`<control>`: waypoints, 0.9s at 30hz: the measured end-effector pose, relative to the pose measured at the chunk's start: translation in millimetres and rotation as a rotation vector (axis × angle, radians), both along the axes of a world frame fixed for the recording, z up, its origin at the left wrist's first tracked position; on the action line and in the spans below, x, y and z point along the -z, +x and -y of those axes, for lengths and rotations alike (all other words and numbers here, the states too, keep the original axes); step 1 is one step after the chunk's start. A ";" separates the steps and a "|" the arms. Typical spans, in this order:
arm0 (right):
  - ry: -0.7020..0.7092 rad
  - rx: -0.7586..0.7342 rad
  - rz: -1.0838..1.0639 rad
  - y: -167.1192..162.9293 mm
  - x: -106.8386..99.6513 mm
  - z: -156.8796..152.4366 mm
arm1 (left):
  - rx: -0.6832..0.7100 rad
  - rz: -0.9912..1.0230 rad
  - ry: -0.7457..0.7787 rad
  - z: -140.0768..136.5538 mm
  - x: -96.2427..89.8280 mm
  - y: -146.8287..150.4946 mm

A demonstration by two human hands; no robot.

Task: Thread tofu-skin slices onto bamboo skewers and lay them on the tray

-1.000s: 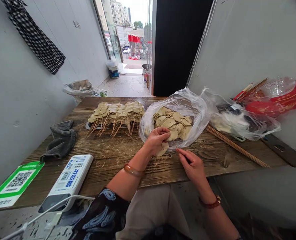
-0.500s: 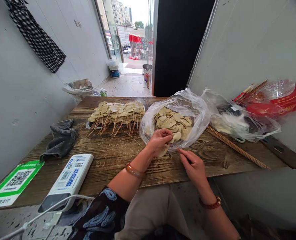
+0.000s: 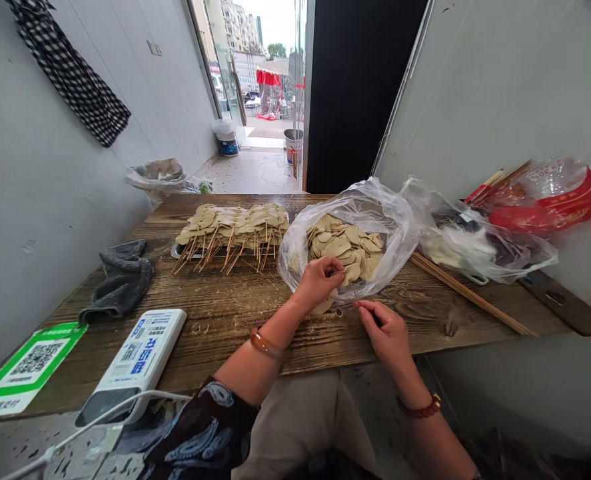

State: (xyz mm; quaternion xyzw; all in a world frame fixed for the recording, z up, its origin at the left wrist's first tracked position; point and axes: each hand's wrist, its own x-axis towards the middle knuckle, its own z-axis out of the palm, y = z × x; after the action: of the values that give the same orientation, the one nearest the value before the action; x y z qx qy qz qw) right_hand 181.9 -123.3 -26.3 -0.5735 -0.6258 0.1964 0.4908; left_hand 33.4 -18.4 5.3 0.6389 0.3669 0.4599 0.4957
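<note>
My left hand (image 3: 320, 280) is closed in a pinch at the near rim of the clear plastic bag (image 3: 405, 220), on a thin beige slice. Another beige slice (image 3: 325, 303) shows below that hand, partly covered by it. Lower and to the right, my right hand (image 3: 386, 332) pinches a thin bamboo skewer (image 3: 354, 293), which points up towards the left hand. Its tip is too fine to make out. Inside the bag lies a heap of flat, oval beige slices (image 3: 341, 245). Left of it, a metal tray (image 3: 176, 251) carries stacked skewered slices (image 3: 240, 223), their sticks facing me.
Bare bamboo skewers (image 3: 475, 293) lie right of the bag. Behind them are another plastic bag (image 3: 515, 257) and red packaging (image 3: 570, 207). A dark cloth (image 3: 122, 277), white device (image 3: 135, 360) and QR-code card (image 3: 30, 367) occupy the left side of the wooden table (image 3: 225, 313).
My left hand has shifted slightly at the bag's rim, and less of the slice shows past its fingertips. My right hand stays almost in place with the skewer.
</note>
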 end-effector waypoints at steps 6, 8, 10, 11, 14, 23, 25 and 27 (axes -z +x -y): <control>0.003 0.028 0.006 0.0 -1.1 -0.4 | 0.023 -0.068 0.029 4.3 -1.2 2.4; 0.004 0.037 0.004 0.2 -1.4 -0.5 | 0.077 -0.101 0.027 7.6 -1.3 4.3; -0.001 0.054 -0.001 0.6 -1.5 -0.3 | 0.161 -0.136 0.041 10.8 -1.7 6.3; -0.005 0.067 -0.007 0.7 -1.6 -0.1 | 0.202 -0.144 0.041 12.3 -2.4 7.1; -0.026 0.096 -0.032 0.9 -2.3 1.1 | 0.248 -0.116 -0.027 16.1 -6.3 7.8; -0.038 0.049 -0.045 -1.0 -7.0 3.6 | 0.243 -0.137 -0.046 15.9 -14.2 2.1; -0.030 0.028 -0.045 -0.8 -6.6 3.3 | 0.190 -0.121 -0.061 12.9 -14.7 -0.1; -0.016 0.010 -0.044 -0.3 -5.7 2.8 | 0.149 -0.110 -0.089 10.5 -15.3 -1.9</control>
State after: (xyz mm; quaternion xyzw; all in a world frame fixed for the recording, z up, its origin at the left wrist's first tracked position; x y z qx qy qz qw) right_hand 181.6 -126.1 -20.6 -0.5758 -0.6106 0.2115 0.5009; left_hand 31.5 -29.0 20.6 0.6661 0.3651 0.3694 0.5353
